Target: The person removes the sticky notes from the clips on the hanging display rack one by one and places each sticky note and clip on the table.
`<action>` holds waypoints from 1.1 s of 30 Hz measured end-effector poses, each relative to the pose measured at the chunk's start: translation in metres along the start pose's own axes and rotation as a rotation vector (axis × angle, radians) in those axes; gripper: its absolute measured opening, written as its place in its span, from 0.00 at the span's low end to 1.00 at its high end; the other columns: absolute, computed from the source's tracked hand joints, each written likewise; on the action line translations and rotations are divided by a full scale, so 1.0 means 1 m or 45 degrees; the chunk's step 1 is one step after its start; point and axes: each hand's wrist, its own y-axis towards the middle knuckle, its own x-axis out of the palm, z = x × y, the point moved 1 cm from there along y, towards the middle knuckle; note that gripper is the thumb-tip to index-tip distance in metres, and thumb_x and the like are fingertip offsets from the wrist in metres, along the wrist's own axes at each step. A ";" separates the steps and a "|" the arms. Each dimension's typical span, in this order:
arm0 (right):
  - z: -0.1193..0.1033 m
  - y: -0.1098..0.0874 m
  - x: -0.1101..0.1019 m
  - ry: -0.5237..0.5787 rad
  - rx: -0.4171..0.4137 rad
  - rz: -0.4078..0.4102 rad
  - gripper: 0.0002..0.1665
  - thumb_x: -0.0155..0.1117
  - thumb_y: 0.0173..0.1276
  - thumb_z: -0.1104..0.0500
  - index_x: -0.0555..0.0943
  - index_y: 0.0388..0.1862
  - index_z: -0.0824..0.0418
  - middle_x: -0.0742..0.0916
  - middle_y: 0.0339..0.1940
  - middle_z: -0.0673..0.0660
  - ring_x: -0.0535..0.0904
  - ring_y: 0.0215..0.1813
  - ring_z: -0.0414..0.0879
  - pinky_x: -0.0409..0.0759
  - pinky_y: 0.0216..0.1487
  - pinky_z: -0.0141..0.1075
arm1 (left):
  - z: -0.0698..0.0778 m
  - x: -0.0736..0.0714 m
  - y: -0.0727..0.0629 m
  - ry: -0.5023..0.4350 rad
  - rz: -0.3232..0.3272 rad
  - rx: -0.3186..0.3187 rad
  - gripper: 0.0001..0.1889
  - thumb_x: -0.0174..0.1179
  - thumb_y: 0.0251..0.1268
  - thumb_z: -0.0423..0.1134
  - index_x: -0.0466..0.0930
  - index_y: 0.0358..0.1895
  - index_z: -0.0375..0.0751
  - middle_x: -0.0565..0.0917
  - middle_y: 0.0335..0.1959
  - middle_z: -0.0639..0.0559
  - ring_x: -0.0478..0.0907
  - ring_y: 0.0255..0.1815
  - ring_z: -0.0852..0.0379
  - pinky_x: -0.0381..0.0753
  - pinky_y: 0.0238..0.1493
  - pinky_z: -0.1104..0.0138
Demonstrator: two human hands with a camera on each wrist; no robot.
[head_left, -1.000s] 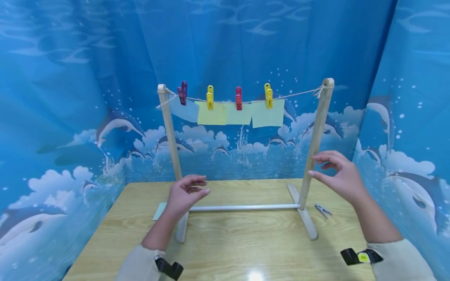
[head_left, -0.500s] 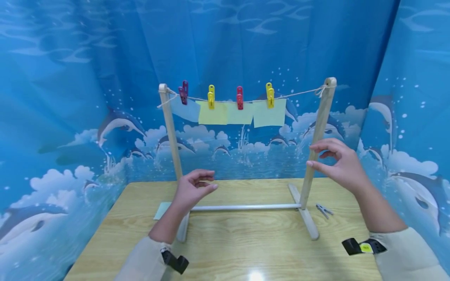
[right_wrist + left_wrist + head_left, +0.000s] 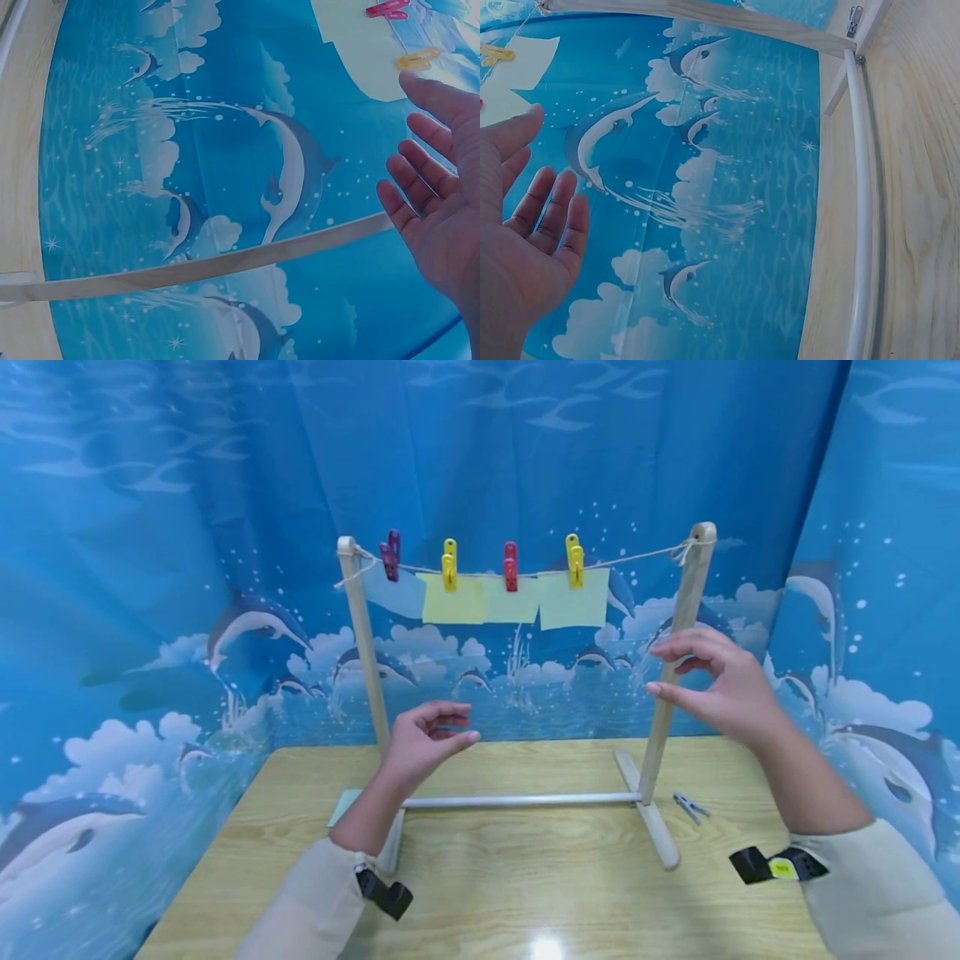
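Note:
My left hand (image 3: 423, 743) is raised in front of the rack's left post (image 3: 366, 643), fingers loosely bent and holding nothing. My right hand (image 3: 723, 685), likewise holding nothing, overlaps the right post (image 3: 687, 597). Above and between them a string (image 3: 637, 558) runs from post to post. Along it hang a blue paper (image 3: 397, 596) under a purple clothespin (image 3: 390, 556), a yellow paper (image 3: 453, 608) under a yellow clothespin (image 3: 449, 566), a pale green paper (image 3: 510, 608) under a red clothespin (image 3: 511, 567), and a pale yellow-green sheet (image 3: 573, 607) under another yellow clothespin (image 3: 575, 562).
On the wooden table (image 3: 517, 877), a grey clothespin (image 3: 691, 807) lies right of the rack's right foot (image 3: 658, 837). A light green paper (image 3: 342, 804) lies by the left foot, partly behind my left forearm. A white bar (image 3: 517, 799) joins the feet. Blue dolphin-print curtains (image 3: 480, 460) surround the table.
Both hands have risen. The left has also moved right, while the right has drifted slightly left across the post. The papers and clothespins have stayed in place.

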 end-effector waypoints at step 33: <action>-0.040 0.040 -0.014 -0.043 -0.092 -0.124 0.29 0.76 0.55 0.70 0.80 0.57 0.62 0.80 0.53 0.53 0.75 0.47 0.35 0.75 0.49 0.20 | 0.039 0.032 0.033 0.016 -0.150 0.053 0.27 0.74 0.53 0.46 0.80 0.59 0.54 0.80 0.56 0.57 0.78 0.55 0.57 0.80 0.55 0.61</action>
